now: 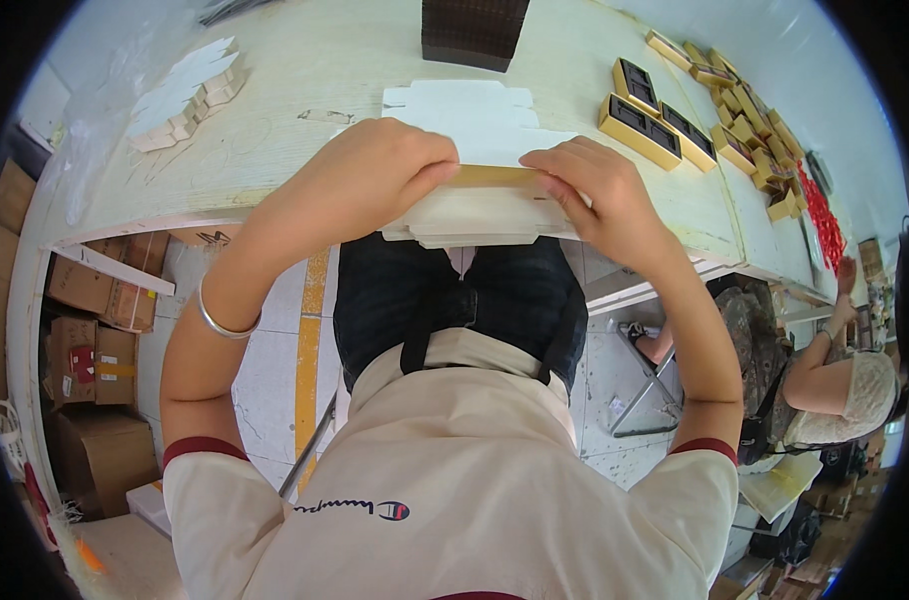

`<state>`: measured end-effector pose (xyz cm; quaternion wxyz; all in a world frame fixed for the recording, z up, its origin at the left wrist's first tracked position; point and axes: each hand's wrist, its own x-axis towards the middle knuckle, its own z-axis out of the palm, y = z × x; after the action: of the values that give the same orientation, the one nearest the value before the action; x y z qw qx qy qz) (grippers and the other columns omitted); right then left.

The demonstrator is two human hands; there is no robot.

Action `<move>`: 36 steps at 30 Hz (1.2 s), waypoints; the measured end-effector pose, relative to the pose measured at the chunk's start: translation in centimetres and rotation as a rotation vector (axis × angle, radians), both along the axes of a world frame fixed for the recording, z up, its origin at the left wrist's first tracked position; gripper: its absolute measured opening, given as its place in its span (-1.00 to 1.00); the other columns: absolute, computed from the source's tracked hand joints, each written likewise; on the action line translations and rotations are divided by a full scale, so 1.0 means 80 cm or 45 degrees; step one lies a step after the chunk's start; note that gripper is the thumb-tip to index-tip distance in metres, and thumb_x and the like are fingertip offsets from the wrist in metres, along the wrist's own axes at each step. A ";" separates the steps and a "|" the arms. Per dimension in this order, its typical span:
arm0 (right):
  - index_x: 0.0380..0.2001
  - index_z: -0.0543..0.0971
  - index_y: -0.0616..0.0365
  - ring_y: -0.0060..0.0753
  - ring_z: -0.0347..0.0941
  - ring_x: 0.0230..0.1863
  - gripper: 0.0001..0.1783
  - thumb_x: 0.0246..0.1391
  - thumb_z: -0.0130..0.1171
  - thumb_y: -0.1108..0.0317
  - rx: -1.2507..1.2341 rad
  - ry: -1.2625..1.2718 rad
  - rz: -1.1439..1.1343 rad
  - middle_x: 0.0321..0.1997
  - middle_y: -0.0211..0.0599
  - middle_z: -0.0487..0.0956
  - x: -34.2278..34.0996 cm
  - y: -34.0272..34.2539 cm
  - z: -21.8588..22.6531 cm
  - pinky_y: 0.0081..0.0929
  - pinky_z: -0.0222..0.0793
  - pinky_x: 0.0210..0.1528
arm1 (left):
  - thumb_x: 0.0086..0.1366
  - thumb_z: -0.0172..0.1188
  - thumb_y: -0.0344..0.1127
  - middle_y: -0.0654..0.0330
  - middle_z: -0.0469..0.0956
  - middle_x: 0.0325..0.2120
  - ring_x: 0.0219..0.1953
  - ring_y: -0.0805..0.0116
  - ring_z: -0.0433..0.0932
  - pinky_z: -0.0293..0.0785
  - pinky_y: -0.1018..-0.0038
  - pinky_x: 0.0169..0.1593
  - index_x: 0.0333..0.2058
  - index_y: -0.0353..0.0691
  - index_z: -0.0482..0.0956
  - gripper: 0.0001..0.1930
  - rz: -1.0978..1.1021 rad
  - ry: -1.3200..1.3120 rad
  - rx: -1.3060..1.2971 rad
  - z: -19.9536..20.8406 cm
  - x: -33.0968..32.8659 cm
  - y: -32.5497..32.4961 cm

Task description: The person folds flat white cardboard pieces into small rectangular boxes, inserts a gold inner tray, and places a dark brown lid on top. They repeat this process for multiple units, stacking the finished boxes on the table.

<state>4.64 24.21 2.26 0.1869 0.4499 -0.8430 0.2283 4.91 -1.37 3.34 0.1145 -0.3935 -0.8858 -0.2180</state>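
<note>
A flat white carton blank point(465, 115) with cut tabs lies at the near edge of the table, right in front of me. Along its near side a gold-coloured strip point(499, 177) is bent up between my hands. My left hand point(375, 172) pinches the left end of this fold, thumb and fingers together. At the other end my right hand point(597, 190) grips the same fold, its thumb on the near side. Below the fold, pale card panels point(475, 216) stick out past the table edge over my lap; whether they belong to this blank or to others beneath, I cannot tell.
Dark brown stacked pieces point(473, 36) stand beyond the blank. A pile of white blanks point(187, 98) lies far left. To the right are gold boxes with dark inserts point(639, 132), a heap of gold boxes point(757, 122) and red shreds point(823, 218). A co-worker point(825, 395) sits at the right.
</note>
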 end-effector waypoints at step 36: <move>-0.45 0.52 0.38 -0.40 0.21 -0.55 -0.78 0.10 0.07 0.38 0.287 -0.648 -0.200 -0.63 -0.20 0.41 -0.074 -0.053 0.004 -0.47 0.23 -0.42 | 0.18 0.07 -0.38 0.09 0.48 -0.36 -0.25 0.10 0.48 0.41 0.32 -0.13 -0.32 -0.27 0.51 -0.87 0.167 0.198 -0.270 -0.046 -0.062 0.008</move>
<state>-1.30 19.94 2.61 -0.0648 0.3292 -0.9151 0.2237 -0.07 -0.75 -0.35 0.1543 -0.3602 -0.9162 -0.0839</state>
